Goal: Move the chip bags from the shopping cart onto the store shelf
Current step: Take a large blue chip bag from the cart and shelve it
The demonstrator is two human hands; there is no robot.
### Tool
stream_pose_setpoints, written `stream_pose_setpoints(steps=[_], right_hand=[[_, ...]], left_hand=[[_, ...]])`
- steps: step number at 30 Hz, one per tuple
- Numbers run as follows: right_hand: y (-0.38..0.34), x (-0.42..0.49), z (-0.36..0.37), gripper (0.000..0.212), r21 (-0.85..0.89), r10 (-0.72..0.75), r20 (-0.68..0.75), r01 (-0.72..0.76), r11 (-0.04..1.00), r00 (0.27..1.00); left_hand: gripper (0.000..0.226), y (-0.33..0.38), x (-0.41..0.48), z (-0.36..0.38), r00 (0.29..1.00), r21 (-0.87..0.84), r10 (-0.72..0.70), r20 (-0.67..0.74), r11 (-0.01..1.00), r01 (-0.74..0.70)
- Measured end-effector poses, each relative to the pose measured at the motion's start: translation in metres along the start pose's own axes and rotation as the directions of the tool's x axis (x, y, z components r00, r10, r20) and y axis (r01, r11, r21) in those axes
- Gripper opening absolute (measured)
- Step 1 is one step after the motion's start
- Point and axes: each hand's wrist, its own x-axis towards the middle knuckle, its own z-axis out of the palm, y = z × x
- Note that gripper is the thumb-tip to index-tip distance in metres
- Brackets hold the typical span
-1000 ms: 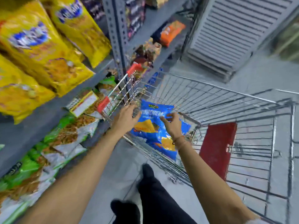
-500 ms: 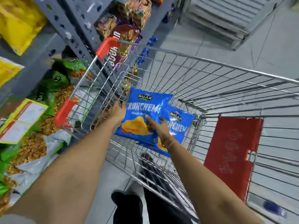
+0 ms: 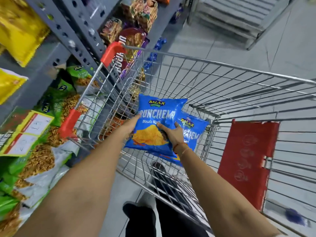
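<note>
Two glossy blue foil chip bags printed with yellow ridged chips are seen inside the silver wire shopping cart (image 3: 222, 86), at its near left corner. The upper blue bag (image 3: 157, 117) is gripped from both sides: the left hand (image 3: 130, 126) is closed on its left edge, fingers tucked behind and thumb on the front, while the right hand (image 3: 172, 134) is pressed on its lower right part, thumb on the printed face and fingers curled around the edge. The second blue bag (image 3: 193, 132) is partly covered by the first and by the right wrist; whether the right fingers also catch it cannot be told.

The held bag is judged to be lifted off the cart floor, though it remains within the basket walls. No blue bag of this kind is seen on the grey metal store shelf (image 3: 51, 53) to the left, where yellow snack bags (image 3: 18, 31) and green-and-white snack bags (image 3: 56, 103) are stocked. The task is therefore judged to be at an early or middle stage: at least these two bags are left to be shelved, and no other chip bags are visible in the cart.
</note>
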Motion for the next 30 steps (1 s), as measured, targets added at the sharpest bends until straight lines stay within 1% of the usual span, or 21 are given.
stream_pose_setpoints(steps=[1, 3, 8, 10, 11, 12, 13, 14, 15, 16, 17, 19, 21, 22, 23, 24, 25, 26, 27, 28, 30], right_hand=[[-0.004, -0.006, -0.006, 0.108, 0.017, -0.007, 0.010, 0.007, 1.000, 1.000], [-0.013, -0.020, -0.017, 0.107, 0.062, -0.033, 0.038, 0.030, 0.998, 0.999], [-0.058, -0.056, -0.037, 0.102, 0.138, -0.201, 0.071, 0.189, 0.972, 0.977], [-0.083, -0.078, -0.042, 0.100, 0.171, -0.259, 0.079, 0.243, 0.955, 0.963], [-0.096, -0.089, -0.045, 0.096, 0.192, -0.293, 0.083, 0.273, 0.943, 0.952], [-0.110, -0.098, -0.047, 0.087, 0.209, -0.337, 0.095, 0.312, 0.927, 0.937], [-0.124, -0.108, -0.048, 0.070, 0.218, -0.385, 0.112, 0.356, 0.909, 0.916], [-0.138, -0.120, -0.048, 0.050, 0.218, -0.437, 0.128, 0.405, 0.888, 0.890], [-0.154, -0.133, -0.047, 0.034, 0.224, -0.482, 0.138, 0.447, 0.866, 0.865], [-0.170, -0.148, -0.045, 0.027, 0.234, -0.528, 0.148, 0.489, 0.841, 0.837], [-0.187, -0.163, -0.042, 0.026, 0.245, -0.570, 0.159, 0.528, 0.813, 0.806], [-0.219, -0.195, -0.035, 0.032, 0.255, -0.653, 0.166, 0.607, 0.752, 0.739], [-0.249, -0.232, -0.027, 0.043, 0.256, -0.729, 0.188, 0.683, 0.684, 0.659], [-0.262, -0.247, -0.021, 0.050, 0.261, -0.757, 0.208, 0.711, 0.653, 0.619], [-0.275, -0.264, -0.015, 0.051, 0.270, -0.783, 0.230, 0.735, 0.622, 0.579], [-0.289, -0.280, -0.009, 0.043, 0.285, -0.811, 0.248, 0.760, 0.584, 0.530], [-0.297, -0.294, -0.005, 0.029, 0.305, -0.826, 0.263, 0.770, 0.561, 0.498], [-0.309, -0.311, 0.005, 0.020, 0.349, -0.851, 0.281, 0.779, 0.522, 0.444], [-0.320, -0.324, 0.013, 0.020, 0.380, -0.866, 0.294, 0.781, 0.495, 0.405], [-0.325, -0.327, 0.016, 0.021, 0.379, -0.872, 0.301, 0.790, 0.481, 0.386], [-0.342, -0.357, 0.032, 0.023, 0.438, -0.894, 0.330, 0.790, 0.429, 0.302]], left_hand=[[0.044, 0.001, -0.007, -0.001, 1.000, 0.014, 0.028, 0.006, 1.000, -0.028], [0.063, 0.003, -0.019, -0.004, 0.993, 0.042, 0.117, 0.017, 0.992, -0.118], [0.110, 0.019, -0.073, -0.011, 0.930, -0.061, 0.348, 0.116, 0.937, -0.343], [0.114, 0.029, -0.095, -0.017, 0.885, -0.092, 0.447, 0.128, 0.894, -0.439], [0.109, 0.035, -0.106, -0.022, 0.854, -0.102, 0.504, 0.128, 0.863, -0.494], [0.100, 0.043, -0.120, -0.026, 0.821, -0.114, 0.557, 0.126, 0.830, -0.546], [0.091, 0.051, -0.137, -0.030, 0.791, -0.126, 0.599, 0.123, 0.800, -0.586], [0.086, 0.059, -0.155, -0.035, 0.765, -0.128, 0.633, 0.113, 0.773, -0.621], [0.089, 0.067, -0.174, -0.040, 0.736, -0.127, 0.669, 0.098, 0.742, -0.658], [0.096, 0.075, -0.194, -0.047, 0.707, -0.122, 0.703, 0.073, 0.710, -0.693], [0.102, 0.083, -0.214, -0.055, 0.677, -0.110, 0.735, 0.033, 0.676, -0.729], [0.102, 0.097, -0.257, -0.071, 0.596, -0.082, 0.801, -0.046, 0.592, -0.802], [0.106, 0.106, -0.301, -0.086, 0.516, -0.049, 0.848, -0.122, 0.514, -0.856], [0.106, 0.110, -0.322, -0.095, 0.478, -0.041, 0.862, -0.167, 0.479, -0.877], [0.102, 0.113, -0.345, -0.103, 0.431, -0.035, 0.879, -0.205, 0.434, -0.900], [0.095, 0.116, -0.365, -0.111, 0.379, -0.022, 0.895, -0.235, 0.385, -0.923], [0.092, 0.115, -0.382, -0.116, 0.337, -0.015, 0.902, -0.269, 0.346, -0.938], [0.093, 0.114, -0.403, -0.127, 0.278, 0.006, 0.905, -0.322, 0.296, -0.955], [0.095, 0.114, -0.421, -0.135, 0.240, 0.030, 0.905, -0.352, 0.267, -0.963], [0.093, 0.114, -0.428, -0.137, 0.232, 0.027, 0.902, -0.365, 0.259, -0.966], [0.073, 0.109, -0.460, -0.153, 0.158, 0.056, 0.886, -0.435, 0.202, -0.978]])
